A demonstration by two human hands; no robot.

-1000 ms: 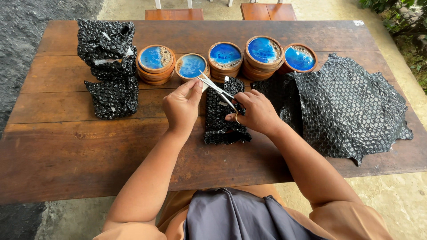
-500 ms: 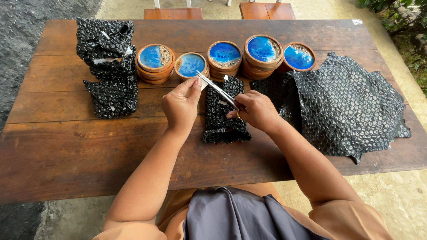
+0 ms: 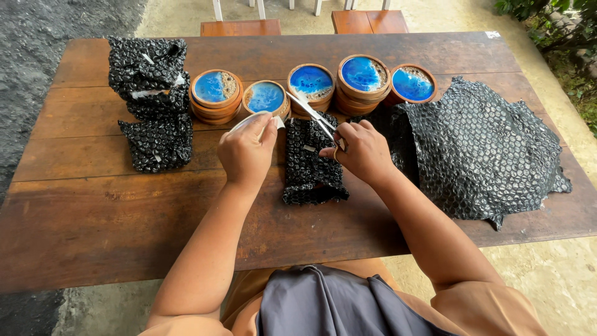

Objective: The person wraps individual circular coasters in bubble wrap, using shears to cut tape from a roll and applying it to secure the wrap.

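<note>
My left hand (image 3: 247, 152) holds a roll of clear tape (image 3: 254, 121) just left of a small package wrapped in black bubble wrap (image 3: 311, 163), which lies on the wooden table (image 3: 93, 211). My right hand (image 3: 360, 152) grips a pair of scissors (image 3: 311, 114). Their blades point up and to the left over the top of the package. Behind the hands stands a row of round wooden coasters with blue tops (image 3: 311, 83), some of them stacked.
Two wrapped black packages (image 3: 149, 74) stand stacked at the far left, a third (image 3: 157, 143) in front of them. A large loose sheet of black bubble wrap (image 3: 485, 149) covers the table's right side. Wooden stools (image 3: 239, 27) stand beyond the far edge.
My left hand has drawn slightly left, away from the scissors, and the tape roll now shows in it. My right hand and the package stay about where they were.
</note>
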